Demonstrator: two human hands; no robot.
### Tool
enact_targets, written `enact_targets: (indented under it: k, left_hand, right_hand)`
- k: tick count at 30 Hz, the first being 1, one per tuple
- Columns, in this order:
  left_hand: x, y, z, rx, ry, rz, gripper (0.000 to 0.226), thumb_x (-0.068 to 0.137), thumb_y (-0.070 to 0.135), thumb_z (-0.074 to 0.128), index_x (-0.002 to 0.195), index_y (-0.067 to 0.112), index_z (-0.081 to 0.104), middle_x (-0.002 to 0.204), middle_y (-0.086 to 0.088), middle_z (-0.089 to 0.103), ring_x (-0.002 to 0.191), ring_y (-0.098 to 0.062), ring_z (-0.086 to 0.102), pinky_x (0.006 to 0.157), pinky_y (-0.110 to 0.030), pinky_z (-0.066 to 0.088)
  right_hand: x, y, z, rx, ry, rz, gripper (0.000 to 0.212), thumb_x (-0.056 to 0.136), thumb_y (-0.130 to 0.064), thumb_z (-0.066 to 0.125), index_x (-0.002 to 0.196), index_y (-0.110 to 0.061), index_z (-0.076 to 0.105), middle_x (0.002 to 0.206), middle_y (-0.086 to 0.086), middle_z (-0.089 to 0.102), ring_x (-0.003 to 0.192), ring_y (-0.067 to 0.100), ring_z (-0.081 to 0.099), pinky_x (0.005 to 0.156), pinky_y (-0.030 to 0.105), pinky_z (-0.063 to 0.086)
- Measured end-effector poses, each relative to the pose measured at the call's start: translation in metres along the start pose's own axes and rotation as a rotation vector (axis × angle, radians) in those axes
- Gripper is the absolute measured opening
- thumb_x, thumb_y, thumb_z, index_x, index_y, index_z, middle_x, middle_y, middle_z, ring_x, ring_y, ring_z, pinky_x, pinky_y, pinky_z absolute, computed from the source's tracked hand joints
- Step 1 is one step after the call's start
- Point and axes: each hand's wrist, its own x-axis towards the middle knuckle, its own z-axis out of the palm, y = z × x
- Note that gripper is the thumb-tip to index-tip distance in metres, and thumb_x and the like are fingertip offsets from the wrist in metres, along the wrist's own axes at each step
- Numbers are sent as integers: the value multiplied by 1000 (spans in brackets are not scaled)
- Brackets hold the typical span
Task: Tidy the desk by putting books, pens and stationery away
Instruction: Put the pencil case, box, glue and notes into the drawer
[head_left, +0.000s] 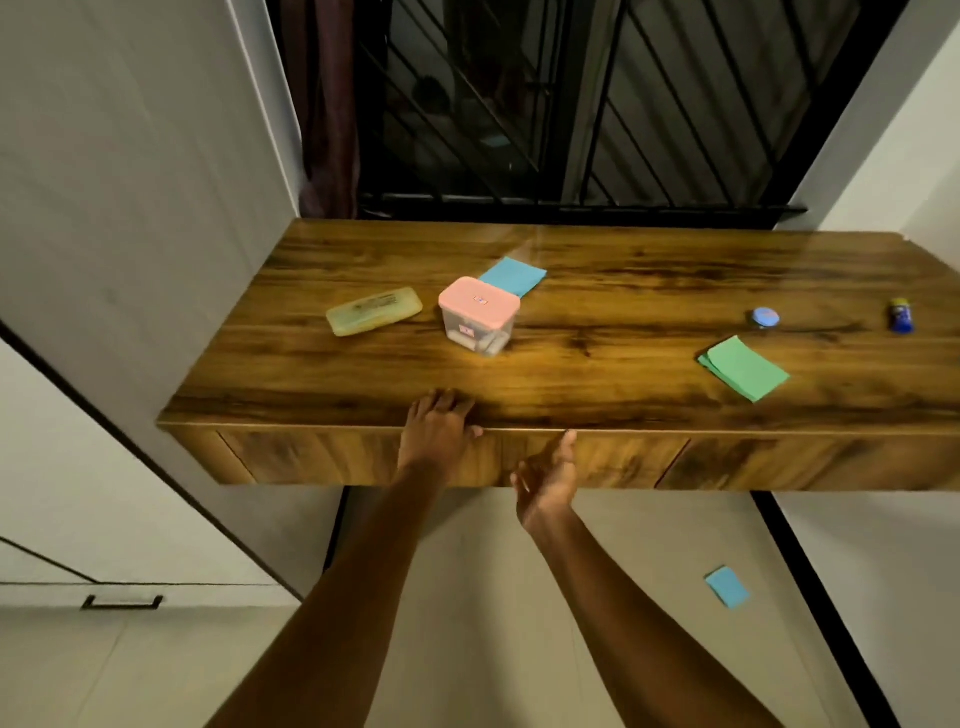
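A wooden desk (623, 291) with drawer fronts along its front face carries a yellow pencil case (374, 310), a clear box with a pink lid (479, 314), blue paper (514, 275), green paper (744, 368), a small blue-lidded jar (765, 318) and a blue glue stick (900, 315). My left hand (439, 428) lies over the desk's front edge, fingers on top, holding nothing. My right hand (548, 480) hangs open in front of the drawer face, fingertips near the top edge.
A blue paper slip (727, 586) lies on the floor under the desk's right half. White cupboards (119, 260) with a black handle (122, 603) stand to the left. A dark barred window (571, 104) is behind the desk, a white wall (893, 145) to the right.
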Motion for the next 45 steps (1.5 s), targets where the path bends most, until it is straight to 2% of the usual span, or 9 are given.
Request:
enact_targets:
  k: [6, 10, 16, 26, 32, 35, 38, 42, 45]
  left_hand:
    - [14, 12, -15, 230, -37, 23, 52, 91, 49, 50, 133, 19, 49, 140, -10, 46, 132, -33, 38, 105, -47, 39]
    - [12, 14, -13, 260, -55, 27, 53, 92, 47, 48, 136, 18, 46, 142, -11, 43, 134, -35, 35, 104, -51, 39]
    - [17, 17, -15, 230, -88, 2, 50, 91, 45, 52, 133, 18, 51, 139, -11, 44, 132, -35, 34, 103, -52, 40]
    - [13, 18, -5, 144, -56, -72, 49, 92, 40, 53, 137, 23, 45, 147, -8, 37, 139, -33, 28, 111, -57, 28]
    - [-26, 12, 18, 155, 74, -95, 54, 97, 32, 48, 147, 25, 30, 156, -4, 27, 145, -28, 18, 117, -48, 23]
    - [-68, 4, 33, 72, 274, -115, 48, 86, 24, 65, 132, 19, 54, 141, -8, 51, 128, -34, 45, 99, -47, 46]
    - [-90, 2, 35, -84, 265, -205, 29, 93, 33, 54, 114, 17, 65, 115, -6, 66, 109, -27, 58, 89, -38, 47]
    - [-106, 3, 30, -84, 7, -185, 49, 95, 55, 35, 109, 21, 68, 110, -3, 68, 111, -21, 58, 105, -39, 36]
    - [-114, -1, 23, -184, -93, -181, 40, 93, 50, 46, 109, 20, 67, 108, -4, 67, 107, -21, 60, 100, -39, 41]
  right_hand:
    - [36, 20, -15, 243, -76, 60, 103, 64, -85, 50, 147, -30, 24, 150, 11, 33, 135, 36, 36, 112, 55, 29]
    - [50, 22, -32, 321, 49, 87, 98, 72, -84, 41, 149, -27, 20, 154, 13, 28, 140, 36, 29, 115, 54, 22]
    - [73, 21, -38, 448, -24, 95, 102, 65, -81, 55, 144, -22, 30, 141, 16, 42, 124, 37, 46, 94, 50, 46]
    - [57, 32, -64, 369, 41, 74, 122, 43, -84, 69, 144, -31, 28, 144, 14, 38, 125, 36, 45, 102, 52, 43]
    - [5, 34, -97, 390, 49, 84, 104, 62, -78, 57, 145, -21, 31, 144, 15, 40, 129, 37, 42, 107, 52, 36]
    - [-19, 24, -104, 156, 403, -28, 83, 78, -59, 62, 139, -9, 38, 142, 16, 45, 127, 35, 45, 108, 48, 35]
    - [-40, 5, -100, -390, 772, -467, 76, 78, -39, 72, 138, -6, 39, 140, 20, 42, 131, 38, 40, 108, 52, 34]
    - [-74, -11, -90, -1143, 512, -1074, 57, 78, -13, 67, 133, -11, 50, 143, 12, 43, 138, 32, 32, 116, 49, 17]
    - [-92, -9, -70, -1700, 150, -1228, 40, 82, -34, 63, 118, -15, 64, 126, 6, 61, 130, 27, 44, 116, 44, 18]
